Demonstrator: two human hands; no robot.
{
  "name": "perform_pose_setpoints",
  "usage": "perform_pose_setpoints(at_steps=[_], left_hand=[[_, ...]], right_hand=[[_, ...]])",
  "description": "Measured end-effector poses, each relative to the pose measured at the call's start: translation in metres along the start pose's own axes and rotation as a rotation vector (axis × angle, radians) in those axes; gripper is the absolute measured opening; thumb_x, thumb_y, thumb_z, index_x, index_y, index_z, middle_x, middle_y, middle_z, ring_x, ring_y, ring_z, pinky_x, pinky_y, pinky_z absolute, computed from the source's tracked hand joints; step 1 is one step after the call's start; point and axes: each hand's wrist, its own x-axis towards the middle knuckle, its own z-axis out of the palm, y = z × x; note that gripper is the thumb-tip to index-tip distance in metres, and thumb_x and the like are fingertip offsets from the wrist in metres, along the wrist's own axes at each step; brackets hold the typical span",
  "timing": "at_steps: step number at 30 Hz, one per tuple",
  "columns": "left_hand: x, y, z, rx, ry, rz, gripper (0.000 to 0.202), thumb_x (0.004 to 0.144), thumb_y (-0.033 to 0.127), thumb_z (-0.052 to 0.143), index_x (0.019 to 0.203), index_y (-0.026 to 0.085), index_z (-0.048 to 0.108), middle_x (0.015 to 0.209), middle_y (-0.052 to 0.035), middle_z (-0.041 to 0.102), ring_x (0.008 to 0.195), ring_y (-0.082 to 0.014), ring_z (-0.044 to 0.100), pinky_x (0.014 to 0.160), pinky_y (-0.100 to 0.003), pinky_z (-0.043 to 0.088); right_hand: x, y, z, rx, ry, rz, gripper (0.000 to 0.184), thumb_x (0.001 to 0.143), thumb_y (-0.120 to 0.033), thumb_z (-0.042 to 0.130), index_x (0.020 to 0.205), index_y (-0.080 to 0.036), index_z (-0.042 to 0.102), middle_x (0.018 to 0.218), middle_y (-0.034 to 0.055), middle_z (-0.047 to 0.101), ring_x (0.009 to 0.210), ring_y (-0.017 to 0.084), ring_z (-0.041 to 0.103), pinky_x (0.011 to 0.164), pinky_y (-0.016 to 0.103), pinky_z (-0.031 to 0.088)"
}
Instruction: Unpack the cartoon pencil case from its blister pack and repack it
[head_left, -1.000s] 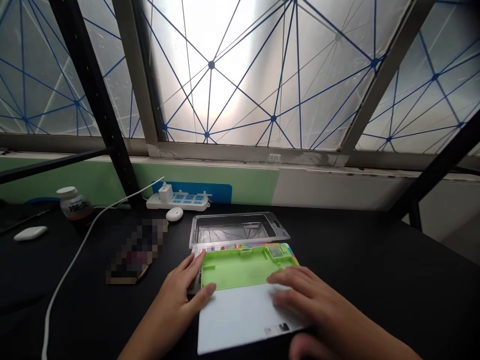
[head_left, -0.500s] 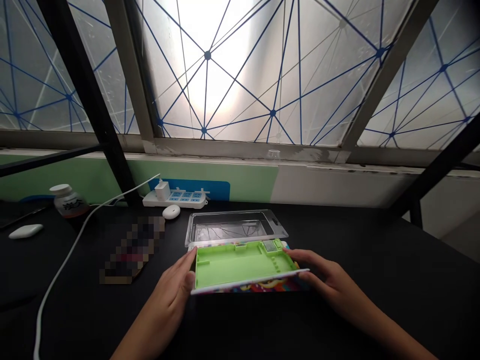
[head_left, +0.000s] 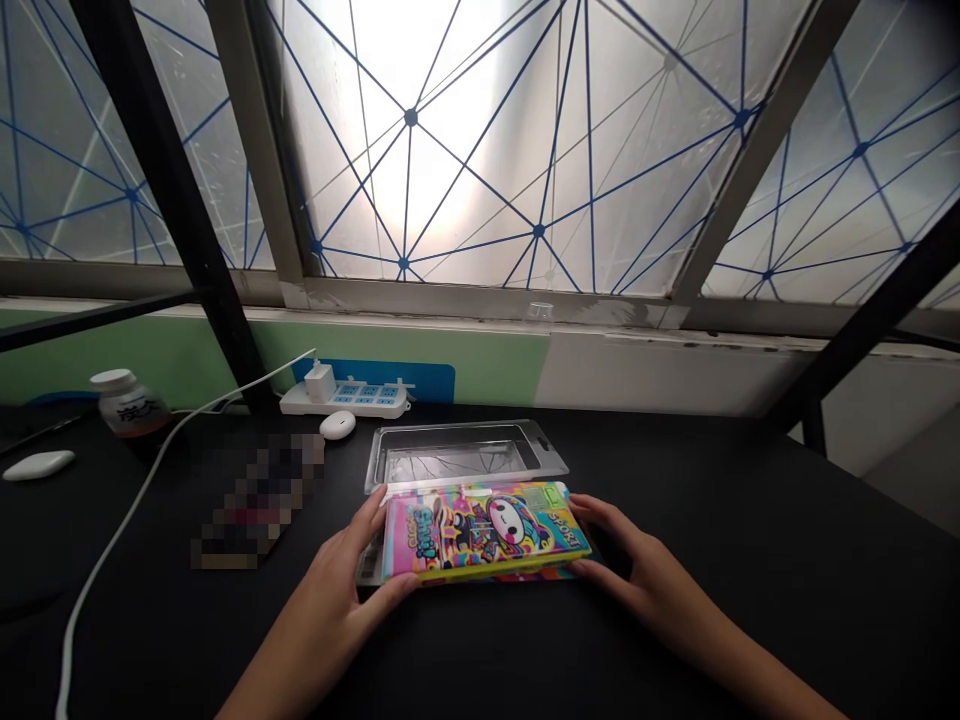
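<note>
A colourful cartoon-printed pencil case (head_left: 480, 530) lies in front of me, lid down, with a yellow-green edge along its front. My left hand (head_left: 345, 585) grips its left end, thumb on the front edge and fingers at the far corner. At the right end, my right hand (head_left: 637, 565) holds it between thumb and fingers. Beneath the case a printed backing card shows at the left and front, partly hidden. Just behind stands a clear plastic blister tray (head_left: 465, 455).
A white power strip (head_left: 352, 398) and a white earbud case (head_left: 337, 425) sit behind to the left. A blurred-out object (head_left: 259, 500), a white cable (head_left: 124, 530), a bottle (head_left: 127, 405) and a flat white item (head_left: 39, 465) lie further left on the black table (head_left: 720, 500).
The pencil case showed its green inside half a second ago; now the lid is closed and its printed top faces up. My left thumb has moved onto the front edge.
</note>
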Motion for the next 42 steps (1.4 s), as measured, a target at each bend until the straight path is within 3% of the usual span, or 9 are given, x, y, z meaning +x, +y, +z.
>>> perform_pose_setpoints(at_steps=[3,8,14,17,21,26,31,37,42], left_hand=[[-0.004,0.005,0.0,-0.017,0.026,0.04,0.082,0.085,0.051,0.067,0.155,0.032,0.029,0.145,-0.0069,0.057,0.135,-0.0301,0.051,0.109,-0.043,0.044],[0.002,0.028,-0.008,-0.031,0.21,0.156,0.066,0.088,0.054,0.063,0.147,0.032,0.042,0.145,-0.0059,0.056,0.128,-0.0306,0.058,0.104,-0.042,0.05],[0.062,0.057,-0.025,0.154,0.199,0.233,0.068,0.091,0.054,0.059,0.148,0.024,0.04,0.144,-0.0123,0.055,0.129,-0.0326,0.055,0.105,-0.047,0.047],[0.09,0.05,-0.02,0.241,0.199,0.242,0.064,0.094,0.052,0.055,0.148,0.019,0.041,0.146,-0.0151,0.053,0.134,-0.0327,0.05,0.108,-0.049,0.042],[0.098,0.029,-0.006,0.394,0.139,0.186,0.062,0.098,0.049,0.048,0.149,0.015,0.04,0.151,-0.0176,0.048,0.142,-0.0325,0.041,0.112,-0.05,0.037],[0.091,0.022,-0.005,0.521,0.034,0.087,0.066,0.101,0.049,0.037,0.154,0.011,0.032,0.159,-0.0178,0.034,0.151,-0.0354,0.019,0.113,-0.052,0.034],[0.09,0.024,-0.006,0.577,-0.011,0.054,0.067,0.102,0.054,0.03,0.154,0.011,0.035,0.161,-0.0195,0.029,0.15,-0.0375,0.02,0.112,-0.055,0.034],[0.092,0.043,0.005,0.646,0.122,0.158,0.062,0.101,0.053,0.034,0.146,0.012,0.048,0.163,-0.0196,0.022,0.152,-0.0376,0.014,0.114,-0.06,0.025],[0.109,0.069,0.022,0.55,-0.026,0.202,0.066,0.102,0.057,0.028,0.151,0.015,0.041,0.163,-0.0184,0.022,0.152,-0.0376,0.013,0.114,-0.061,0.026]], right_hand=[[-0.005,0.005,0.0,-0.045,0.071,-0.086,0.056,0.091,-0.044,0.062,0.143,-0.028,0.047,0.139,0.0092,0.062,0.126,0.03,0.059,0.106,0.046,0.05],[-0.004,-0.007,-0.011,-0.13,0.188,-0.253,0.043,0.094,-0.036,0.06,0.136,-0.033,0.055,0.133,0.0057,0.065,0.119,0.027,0.064,0.099,0.04,0.056],[0.051,-0.02,-0.028,-0.152,0.249,-0.267,0.045,0.093,-0.041,0.059,0.136,-0.027,0.057,0.131,0.0096,0.065,0.116,0.03,0.065,0.096,0.043,0.057],[0.084,-0.013,-0.023,-0.164,0.228,-0.248,0.047,0.093,-0.043,0.057,0.136,-0.024,0.057,0.131,0.0115,0.066,0.116,0.031,0.065,0.097,0.046,0.056],[0.104,0.002,-0.002,-0.177,0.184,-0.278,0.048,0.096,-0.043,0.053,0.14,-0.025,0.054,0.136,0.0116,0.063,0.124,0.031,0.06,0.102,0.047,0.052],[0.101,0.015,0.013,-0.236,0.144,-0.326,0.042,0.1,-0.043,0.045,0.136,-0.025,0.059,0.14,0.0112,0.06,0.134,0.031,0.051,0.111,0.051,0.044],[0.099,0.015,0.011,-0.39,0.103,-0.31,0.047,0.102,-0.043,0.04,0.142,-0.021,0.053,0.155,0.0146,0.042,0.143,0.032,0.039,0.112,0.055,0.039],[0.088,-0.009,0.01,-0.5,0.154,-0.443,0.04,0.099,-0.041,0.05,0.132,-0.019,0.059,0.156,0.019,0.04,0.141,0.035,0.039,0.11,0.057,0.036],[0.067,-0.039,0.016,-0.453,0.037,-0.657,0.031,0.098,-0.034,0.053,0.124,-0.019,0.062,0.145,0.0177,0.052,0.134,0.031,0.047,0.107,0.049,0.04]])
